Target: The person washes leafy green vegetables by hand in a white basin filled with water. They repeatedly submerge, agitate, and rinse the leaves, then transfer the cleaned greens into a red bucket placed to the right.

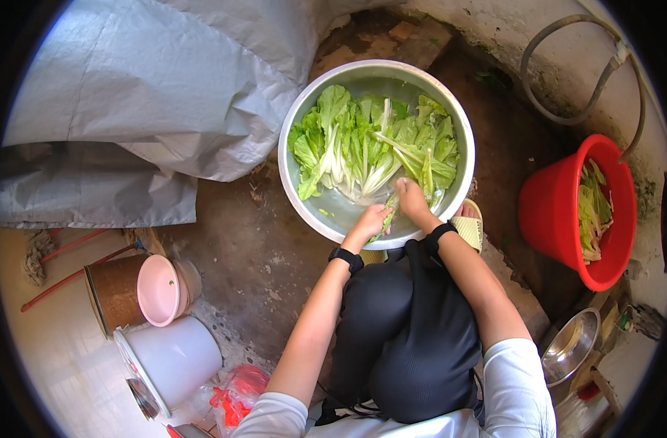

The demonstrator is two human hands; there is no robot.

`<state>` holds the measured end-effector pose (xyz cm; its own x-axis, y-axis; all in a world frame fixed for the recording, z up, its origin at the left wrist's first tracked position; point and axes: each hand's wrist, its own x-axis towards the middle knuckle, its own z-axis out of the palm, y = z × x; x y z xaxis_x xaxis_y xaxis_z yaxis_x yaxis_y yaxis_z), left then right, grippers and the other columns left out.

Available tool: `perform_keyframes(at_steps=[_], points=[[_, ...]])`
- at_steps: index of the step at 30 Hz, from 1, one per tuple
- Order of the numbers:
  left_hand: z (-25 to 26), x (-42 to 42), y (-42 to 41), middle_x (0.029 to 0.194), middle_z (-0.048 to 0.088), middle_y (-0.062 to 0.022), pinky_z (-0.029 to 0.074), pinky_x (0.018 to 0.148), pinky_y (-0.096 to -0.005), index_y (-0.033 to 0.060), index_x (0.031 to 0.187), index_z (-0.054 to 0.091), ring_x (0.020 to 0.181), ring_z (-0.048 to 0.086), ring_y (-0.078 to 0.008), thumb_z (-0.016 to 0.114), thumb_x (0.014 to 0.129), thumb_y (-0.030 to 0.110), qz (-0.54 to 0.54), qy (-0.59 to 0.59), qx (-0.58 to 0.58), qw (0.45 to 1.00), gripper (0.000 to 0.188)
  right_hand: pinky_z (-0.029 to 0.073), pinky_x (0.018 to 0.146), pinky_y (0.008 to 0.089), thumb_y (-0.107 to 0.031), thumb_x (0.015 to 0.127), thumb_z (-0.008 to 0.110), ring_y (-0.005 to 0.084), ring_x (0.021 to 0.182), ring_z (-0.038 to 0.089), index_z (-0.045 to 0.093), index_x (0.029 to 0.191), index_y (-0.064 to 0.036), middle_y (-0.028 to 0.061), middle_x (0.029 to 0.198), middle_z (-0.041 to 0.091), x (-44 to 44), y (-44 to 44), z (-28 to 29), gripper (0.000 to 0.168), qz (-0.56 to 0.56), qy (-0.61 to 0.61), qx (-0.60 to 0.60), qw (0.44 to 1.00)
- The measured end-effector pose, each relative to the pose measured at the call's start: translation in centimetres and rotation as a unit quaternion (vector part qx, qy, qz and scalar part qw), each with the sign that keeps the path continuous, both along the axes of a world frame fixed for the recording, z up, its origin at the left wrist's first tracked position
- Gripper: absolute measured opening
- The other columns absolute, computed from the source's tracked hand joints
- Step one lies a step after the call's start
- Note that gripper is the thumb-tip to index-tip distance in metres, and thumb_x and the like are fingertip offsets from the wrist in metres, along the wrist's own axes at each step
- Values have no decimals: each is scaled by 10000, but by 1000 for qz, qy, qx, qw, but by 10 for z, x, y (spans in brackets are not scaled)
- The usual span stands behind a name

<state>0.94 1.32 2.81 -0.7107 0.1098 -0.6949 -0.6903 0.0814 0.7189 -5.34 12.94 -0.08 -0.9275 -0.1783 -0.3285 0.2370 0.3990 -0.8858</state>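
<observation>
Before me stands a large round metal basin (292, 205) with a pale rim, holding water and many leafy greens (361, 142) with white stalks. The greens lie mostly along its far side, leaves outward and stalks towards me. My left hand (374, 220), over the basin's near rim, grips a leafy green stalk (389, 214). Just right of it, my right hand (413, 198) is curled over the water beside the upper end of that stalk. Its fingertips are partly hidden, so whether it also pinches the stalk is unclear.
A red bucket (547, 202) with yellowed leaves (592, 211) stands at right, below a hose (530, 71). A steel bowl (571, 345) is at lower right. Grey tarpaulin (164, 82) hangs at upper left. A pink basin (157, 290), white bucket (175, 356) and plastic bags (240, 391) sit lower left.
</observation>
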Motion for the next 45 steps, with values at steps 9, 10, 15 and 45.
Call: perform_keyframes(at_steps=[9,10,15,45], points=[[-11,7,-3,541,511,-62,393,431,-271,-30,722,528,419,484,-143,452,838,198,16,40,26,999,266,423,453,350,-285,859,336,252,366,504,563,752,36,139,510,530,-1,-3,12,407,-32,-135,34,990],[-9,6,-2,545,511,-61,394,433,-272,-29,722,529,421,485,-144,452,838,197,12,37,18,999,266,426,465,356,-280,857,340,257,379,512,565,762,36,138,515,533,0,-3,10,400,-34,-115,26,992],[-7,-3,5,557,515,-57,399,437,-276,-23,723,532,432,484,-140,457,836,195,12,25,26,999,257,429,522,380,-273,850,352,276,441,531,567,767,26,131,541,545,-1,3,-29,378,-39,110,14,993],[-27,9,-7,542,502,-59,385,411,-272,8,738,539,429,465,-136,429,845,219,33,100,-87,991,260,402,384,254,-181,833,455,126,435,486,553,830,48,93,716,585,8,-7,17,249,25,-144,-203,968]])
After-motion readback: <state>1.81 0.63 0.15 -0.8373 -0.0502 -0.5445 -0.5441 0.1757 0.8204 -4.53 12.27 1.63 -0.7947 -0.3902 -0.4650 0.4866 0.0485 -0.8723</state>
